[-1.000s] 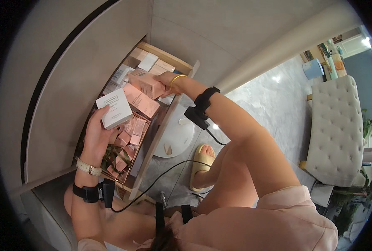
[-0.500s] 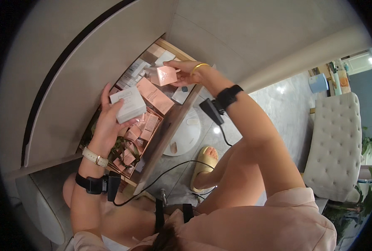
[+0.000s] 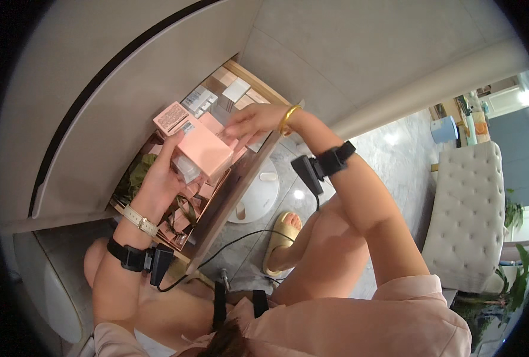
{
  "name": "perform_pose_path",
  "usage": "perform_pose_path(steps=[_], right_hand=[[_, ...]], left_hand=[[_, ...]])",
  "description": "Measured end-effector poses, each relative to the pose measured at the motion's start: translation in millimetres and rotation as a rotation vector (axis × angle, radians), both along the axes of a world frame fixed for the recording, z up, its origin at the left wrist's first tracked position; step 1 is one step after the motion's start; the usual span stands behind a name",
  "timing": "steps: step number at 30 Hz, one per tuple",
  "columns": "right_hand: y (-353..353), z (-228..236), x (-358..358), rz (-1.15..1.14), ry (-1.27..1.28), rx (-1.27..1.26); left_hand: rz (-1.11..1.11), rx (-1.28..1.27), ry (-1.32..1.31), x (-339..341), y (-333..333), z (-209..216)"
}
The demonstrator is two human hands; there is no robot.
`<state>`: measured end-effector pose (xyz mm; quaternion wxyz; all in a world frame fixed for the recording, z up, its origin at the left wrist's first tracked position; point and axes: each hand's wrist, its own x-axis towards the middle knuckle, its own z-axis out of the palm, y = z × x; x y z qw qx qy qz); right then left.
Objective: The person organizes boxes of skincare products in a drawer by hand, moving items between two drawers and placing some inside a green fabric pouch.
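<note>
My left hand [image 3: 164,169] grips a pink carton [image 3: 204,149] above an open drawer [image 3: 208,232]. The carton's printed end, with a barcode sticker, faces up to the left. Something white and shiny [image 3: 187,169] shows beneath the carton by my fingers; its kind is unclear. Just right of the carton, my right hand [image 3: 252,122] has its fingers apart and nothing visibly held in them. Another pink box [image 3: 212,123] lies partly hidden behind the carton. White boxes [image 3: 200,100] stand farther back in the drawer.
Small pink boxes and green leaves [image 3: 136,172] fill the drawer's near part. A cabinet front [image 3: 121,119] rises at the left. A round white appliance [image 3: 258,196] rests on the tiled floor beside the drawer. A tufted bench [image 3: 467,214] stands at the right.
The white box is no longer plainly visible in my left hand, which now grips a pink carton. My right hand has let go of a small pink box and moved slightly down.
</note>
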<state>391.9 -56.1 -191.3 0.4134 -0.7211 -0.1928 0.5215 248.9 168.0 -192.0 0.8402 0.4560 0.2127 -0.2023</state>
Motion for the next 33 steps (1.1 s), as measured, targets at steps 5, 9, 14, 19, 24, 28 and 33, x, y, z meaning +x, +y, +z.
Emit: perform_pose_path(steps=[5,9,14,19,24,28,33], right_hand=[[-22,-103,36,0.407,-0.801,-0.537],[0,-127,22,0.666,-0.928,-0.570],[4,-145,16,0.705,-0.888,-0.744],[24,-146,21,0.712,-0.788,-0.854],[33,-132,9,0.773,-0.933,-0.963],[32,-108,-2,0.802,-0.995,-0.895],[-13,-99,26,0.511,-1.110,-0.913]], left_hand=[[-0.004,0.129,-0.060,-7,13,-1],[0.010,0.134,-0.052,-14,17,1],[0.034,0.117,-0.063,-9,14,1],[0.007,0.100,-0.057,3,15,-4],[0.001,0.073,-0.110,8,20,-10],[0.051,0.065,-0.052,3,24,-2],[-0.011,0.052,-0.064,3,30,-7]])
